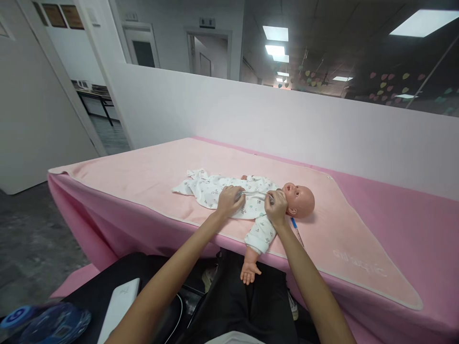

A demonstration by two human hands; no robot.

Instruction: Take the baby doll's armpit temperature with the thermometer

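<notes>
A doll point(254, 209) in a white patterned garment point(213, 191) lies on its back on a pale pink mat point(161, 165), head towards three o'clock, one arm reaching past the near edge at six. The left hand point(228, 201) pinches a pale strip point(255, 194) over the chest; at its three o'clock the right hand point(276, 207) pinches it near the neck. A blue-ended stick point(294, 223) lies at the right hand's five o'clock

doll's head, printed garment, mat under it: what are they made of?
Doll's head: probably vinyl or silicone; smooth, faint sheen. Printed garment: likely cotton knit; matte, softly wrinkled. Mat: fabric, perhaps fleece; matte, with a slightly rumpled corner.
</notes>
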